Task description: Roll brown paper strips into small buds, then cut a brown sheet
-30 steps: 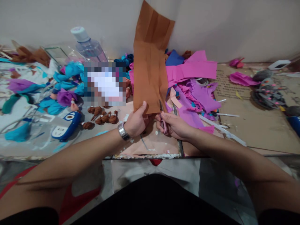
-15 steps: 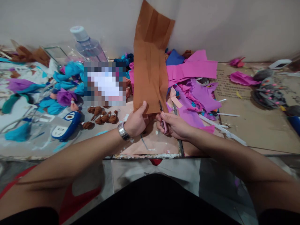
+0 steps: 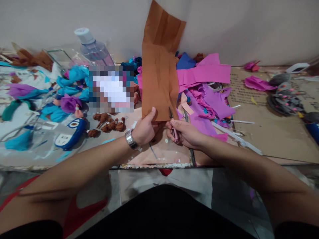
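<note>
A long sheet of brown crepe paper (image 3: 159,73) stretches away from me, its far end bent up against the wall. My left hand (image 3: 147,129), with a metal watch on the wrist, pinches the near edge, thumb on top and fingers hidden underneath. In my right hand (image 3: 183,131) is a pair of scissors (image 3: 175,134) with pinkish handles. Their dark blades point away from me at the near right part of the sheet. Small brown wrapped bundles (image 3: 107,122) lie left of my left hand.
A clear bottle with a white cap (image 3: 84,36) stands at the back left. A blue and white power socket (image 3: 70,134) lies nearer. Pink and purple paper strips (image 3: 204,74) are heaped on the right, beside cardboard (image 3: 256,119) and a dark pincushion-like object (image 3: 286,99).
Almost nothing differs. Both hands, the scissors and the brown paper keep their places, with only a very slight shift at the paper's near edge.
</note>
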The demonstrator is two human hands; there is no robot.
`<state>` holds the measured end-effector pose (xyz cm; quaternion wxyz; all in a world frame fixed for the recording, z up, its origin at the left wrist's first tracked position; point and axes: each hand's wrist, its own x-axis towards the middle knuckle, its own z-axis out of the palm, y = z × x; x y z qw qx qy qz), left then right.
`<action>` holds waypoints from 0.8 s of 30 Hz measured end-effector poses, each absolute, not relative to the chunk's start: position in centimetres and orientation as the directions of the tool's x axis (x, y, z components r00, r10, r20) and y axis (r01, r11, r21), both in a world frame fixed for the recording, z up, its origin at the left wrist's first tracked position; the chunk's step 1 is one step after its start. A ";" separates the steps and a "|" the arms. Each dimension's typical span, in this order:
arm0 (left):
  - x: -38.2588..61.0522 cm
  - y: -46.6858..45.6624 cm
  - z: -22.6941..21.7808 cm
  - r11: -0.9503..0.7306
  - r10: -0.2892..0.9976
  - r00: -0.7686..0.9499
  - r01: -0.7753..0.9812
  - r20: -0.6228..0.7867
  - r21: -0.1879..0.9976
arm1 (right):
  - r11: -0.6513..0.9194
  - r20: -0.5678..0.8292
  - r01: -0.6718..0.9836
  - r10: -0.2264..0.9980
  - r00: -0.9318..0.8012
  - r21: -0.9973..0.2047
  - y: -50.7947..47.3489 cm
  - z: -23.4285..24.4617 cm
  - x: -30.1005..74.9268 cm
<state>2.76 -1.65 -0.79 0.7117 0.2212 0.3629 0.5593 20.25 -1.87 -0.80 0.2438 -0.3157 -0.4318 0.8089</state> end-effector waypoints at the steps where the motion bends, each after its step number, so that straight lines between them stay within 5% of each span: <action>1: 2.7 -1.6 -0.8 0.286 0.954 0.118 -0.631 -0.275 0.721 | -0.512 -0.303 -0.120 0.664 -0.684 -0.851 -2.0 -0.7 20.3; 9: 2.5 -1.2 -0.8 0.284 0.956 0.128 -0.626 -0.264 0.726 | -0.568 -0.361 -0.046 0.580 -0.731 -0.822 -3.4 0.8 20.8; 14: 2.5 -1.3 -0.9 0.259 0.964 0.123 -0.641 -0.237 0.722 | -0.540 -0.272 -0.076 0.534 -0.801 -0.838 -3.3 2.0 21.9; 24: 2.7 -1.5 -1.1 0.246 0.968 0.117 -0.607 -0.221 0.755 | -0.621 -0.342 -0.170 0.616 -0.710 -0.766 -2.4 1.6 21.6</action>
